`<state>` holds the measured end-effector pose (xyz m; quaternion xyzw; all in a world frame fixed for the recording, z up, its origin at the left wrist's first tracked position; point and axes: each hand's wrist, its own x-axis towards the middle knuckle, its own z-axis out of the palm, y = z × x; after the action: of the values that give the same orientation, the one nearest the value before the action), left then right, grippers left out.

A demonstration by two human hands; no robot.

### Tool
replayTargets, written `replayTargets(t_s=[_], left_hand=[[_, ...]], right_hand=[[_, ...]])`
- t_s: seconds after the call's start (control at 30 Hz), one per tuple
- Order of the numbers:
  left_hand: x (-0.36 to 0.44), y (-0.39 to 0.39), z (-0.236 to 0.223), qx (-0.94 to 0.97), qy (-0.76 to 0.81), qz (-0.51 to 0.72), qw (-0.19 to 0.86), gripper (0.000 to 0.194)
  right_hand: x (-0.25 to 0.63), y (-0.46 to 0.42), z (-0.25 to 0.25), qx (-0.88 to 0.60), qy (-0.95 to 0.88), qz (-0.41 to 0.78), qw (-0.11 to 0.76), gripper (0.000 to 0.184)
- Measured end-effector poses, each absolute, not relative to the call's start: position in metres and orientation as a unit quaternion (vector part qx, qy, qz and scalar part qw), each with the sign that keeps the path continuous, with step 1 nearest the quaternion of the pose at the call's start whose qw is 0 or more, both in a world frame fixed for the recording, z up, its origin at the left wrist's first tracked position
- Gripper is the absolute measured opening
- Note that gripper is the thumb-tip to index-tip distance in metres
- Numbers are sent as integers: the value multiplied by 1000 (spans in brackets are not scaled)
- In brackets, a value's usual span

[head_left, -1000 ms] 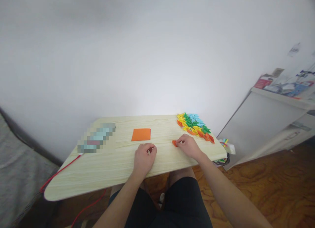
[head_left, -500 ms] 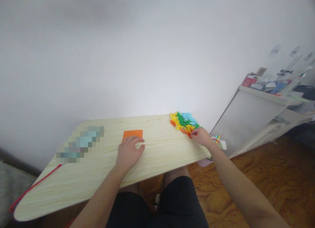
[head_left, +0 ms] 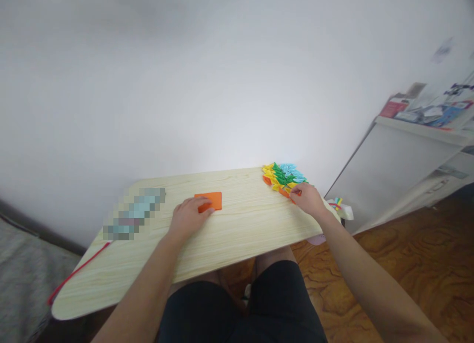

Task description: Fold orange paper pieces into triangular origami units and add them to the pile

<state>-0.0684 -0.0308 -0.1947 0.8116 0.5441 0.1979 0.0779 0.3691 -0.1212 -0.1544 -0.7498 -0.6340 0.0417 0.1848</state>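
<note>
On the pale wood-grain table (head_left: 237, 224) lies a square orange paper (head_left: 214, 200), perhaps a stack. My left hand (head_left: 188, 217) covers its left part, fingers bent over it and thumb apart from them near its lower edge. At the right end, rows of folded paper pieces (head_left: 285, 174) in light blue, green, yellow and orange lie close together. My right hand (head_left: 306, 197) is at their near edge, thumb and fingers pinched on an orange folded paper piece (head_left: 295, 197), which the fingers largely hide.
A blurred-out item (head_left: 135, 212) with a red cord (head_left: 79, 268) lies on the left of the table. The white wall (head_left: 222, 86) stands behind. To the right is a white cabinet (head_left: 403, 160) with boxes and packets on top. A pale bag (head_left: 345, 210) hangs by the table's right end.
My left hand has shifted to the left side of the orange paper, exposing more of its right side. My right hand stays at the orange folded pieces. The view has turned slightly.
</note>
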Motion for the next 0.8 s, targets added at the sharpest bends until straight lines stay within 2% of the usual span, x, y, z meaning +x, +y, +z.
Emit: replayTargets(t_s=[0.2, 0.5, 0.8], left_hand=[[-61, -38, -190, 814, 544, 196, 56, 33], [-54, -39, -197, 798, 564, 207, 55, 34], [-62, -37, -207, 759, 584, 248, 147, 33]], right_hand=[[291, -120, -167, -702, -662, 109, 239, 33], [161, -62, -169, -627, -644, 348, 267, 32], [129, -17, -161, -599, -524, 567, 213, 37]])
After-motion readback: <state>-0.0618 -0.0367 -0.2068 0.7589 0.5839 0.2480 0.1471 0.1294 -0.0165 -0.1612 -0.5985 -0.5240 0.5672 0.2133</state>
